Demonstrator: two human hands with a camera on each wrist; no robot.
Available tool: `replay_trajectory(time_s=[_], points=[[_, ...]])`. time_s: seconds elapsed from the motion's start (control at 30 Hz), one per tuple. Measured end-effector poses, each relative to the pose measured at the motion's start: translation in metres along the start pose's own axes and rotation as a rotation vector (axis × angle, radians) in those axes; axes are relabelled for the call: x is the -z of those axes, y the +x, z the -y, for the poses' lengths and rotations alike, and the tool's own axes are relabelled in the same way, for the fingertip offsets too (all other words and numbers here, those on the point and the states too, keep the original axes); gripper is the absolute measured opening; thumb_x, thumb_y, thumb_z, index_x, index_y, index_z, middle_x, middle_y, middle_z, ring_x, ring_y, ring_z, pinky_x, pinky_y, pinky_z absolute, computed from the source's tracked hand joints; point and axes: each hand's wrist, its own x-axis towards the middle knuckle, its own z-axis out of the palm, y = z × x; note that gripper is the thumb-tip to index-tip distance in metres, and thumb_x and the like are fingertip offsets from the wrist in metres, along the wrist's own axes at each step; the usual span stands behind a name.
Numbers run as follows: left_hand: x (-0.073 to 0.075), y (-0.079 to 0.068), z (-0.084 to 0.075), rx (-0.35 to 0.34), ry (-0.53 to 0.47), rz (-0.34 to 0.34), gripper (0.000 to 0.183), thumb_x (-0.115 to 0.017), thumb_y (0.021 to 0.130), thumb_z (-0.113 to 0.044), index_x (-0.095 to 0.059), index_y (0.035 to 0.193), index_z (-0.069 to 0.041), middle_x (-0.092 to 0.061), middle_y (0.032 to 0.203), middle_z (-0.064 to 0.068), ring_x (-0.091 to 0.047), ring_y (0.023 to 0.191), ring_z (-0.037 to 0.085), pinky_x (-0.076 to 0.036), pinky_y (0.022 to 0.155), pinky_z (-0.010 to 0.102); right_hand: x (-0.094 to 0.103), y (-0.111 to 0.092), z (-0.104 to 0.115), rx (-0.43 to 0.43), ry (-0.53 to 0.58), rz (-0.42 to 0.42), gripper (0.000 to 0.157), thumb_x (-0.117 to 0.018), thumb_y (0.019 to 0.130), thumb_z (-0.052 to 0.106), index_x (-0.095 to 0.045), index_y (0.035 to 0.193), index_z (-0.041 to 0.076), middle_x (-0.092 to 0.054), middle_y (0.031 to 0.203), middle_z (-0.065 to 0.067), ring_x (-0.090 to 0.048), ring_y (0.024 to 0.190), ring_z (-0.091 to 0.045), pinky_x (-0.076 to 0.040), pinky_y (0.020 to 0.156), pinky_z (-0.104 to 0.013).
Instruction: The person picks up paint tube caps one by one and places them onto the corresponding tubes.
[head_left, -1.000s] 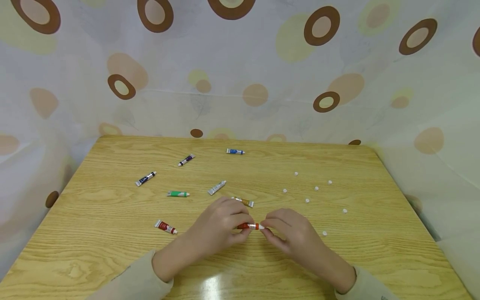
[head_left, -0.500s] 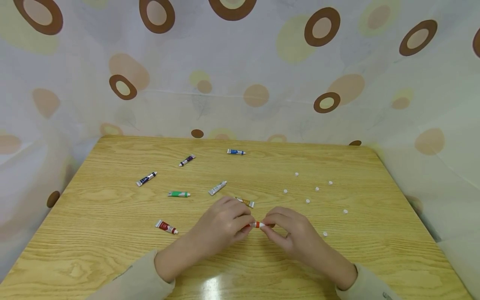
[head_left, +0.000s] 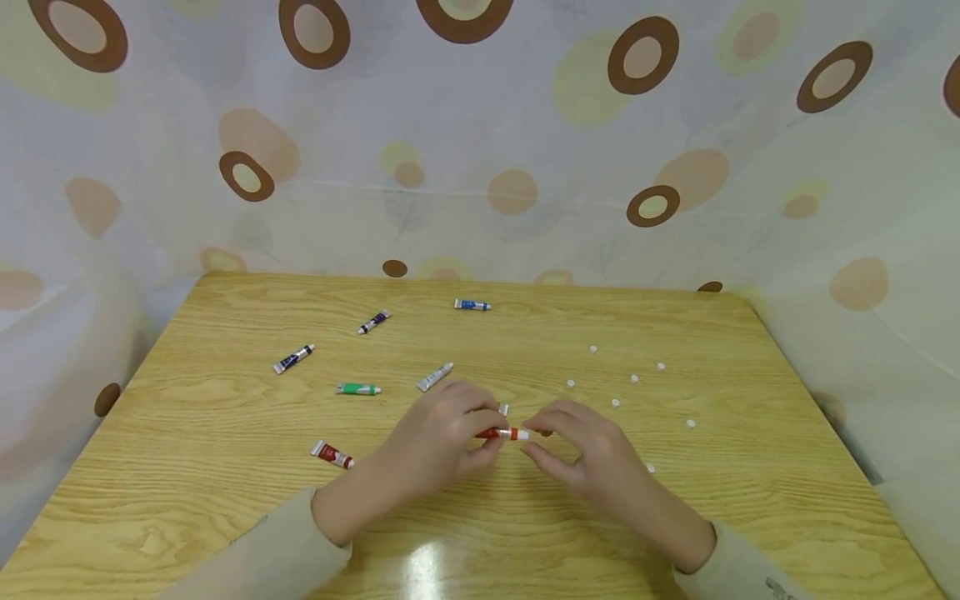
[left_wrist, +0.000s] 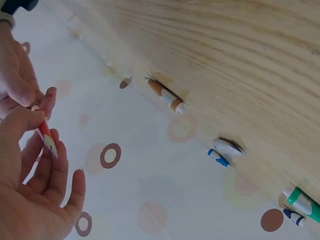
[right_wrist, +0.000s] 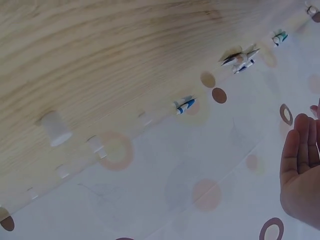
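Observation:
My left hand [head_left: 446, 429] pinches a small orange-red paint tube [head_left: 513, 434] just above the table, its white cap [head_left: 523, 435] pointing right. Thumb and fingers of my right hand [head_left: 588, 446] stand apart around the cap end, with the cap showing in the gap. In the left wrist view the tube [left_wrist: 45, 131] sits between the left thumb and fingers. The right wrist view shows only part of the right hand [right_wrist: 302, 175], at the edge. Behind the left hand, an ochre tube [head_left: 504, 409] is mostly hidden.
Paint tubes lie at left and back: dark red [head_left: 332, 455], green [head_left: 358, 389], silver-white [head_left: 435, 377], navy [head_left: 293, 358], purple [head_left: 374, 322] and blue [head_left: 472, 305]. Several small white caps, one a cap [head_left: 616, 403], are scattered at right. A patterned curtain [head_left: 450, 225] encloses the table [head_left: 225, 500].
The right fingers, earlier closed on the tube's white cap, have spread off it. Both hands and the tube have shifted slightly away from the person, covering more of the ochre tube.

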Motion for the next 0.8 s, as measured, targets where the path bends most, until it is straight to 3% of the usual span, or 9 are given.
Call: replay_trajectory(time_s=[0.2, 0.4, 0.8], points=[[0.001, 0.008, 0.010, 0.048, -0.038, 0.043, 0.011, -0.089, 0.076, -0.014, -0.080, 0.084, -0.013, -0.071, 0.085, -0.004, -0.064, 0.078, 0.011, -0.054, 0.072, 0.024, 0.004, 0.000, -0.006, 0.004, -0.023, -0.006, 0.020, -0.083, 0.088, 0.018, -0.076, 0.103, 0.007, -0.074, 0.099, -0.002, -0.068, 0.081, -0.013, -0.057, 0.073, -0.020], [0.002, 0.018, 0.022, 0.073, -0.054, 0.068, 0.007, -0.086, 0.079, -0.012, -0.081, 0.083, -0.013, -0.070, 0.083, -0.004, -0.062, 0.074, 0.009, -0.054, 0.072, 0.025, 0.006, -0.003, -0.014, 0.037, -0.082, -0.032, 0.030, -0.089, 0.076, 0.010, -0.076, 0.103, 0.007, -0.075, 0.099, -0.003, -0.069, 0.080, -0.014, -0.058, 0.075, -0.021], [-0.002, 0.034, 0.047, 0.159, -0.060, 0.172, 0.004, -0.083, 0.085, -0.015, -0.082, 0.088, -0.014, -0.070, 0.085, -0.005, -0.062, 0.076, 0.010, -0.052, 0.072, 0.027, 0.017, -0.017, -0.030, 0.019, -0.122, -0.028, 0.035, -0.089, 0.072, 0.007, -0.076, 0.104, 0.008, -0.074, 0.101, -0.001, -0.068, 0.081, -0.014, -0.056, 0.076, -0.020]])
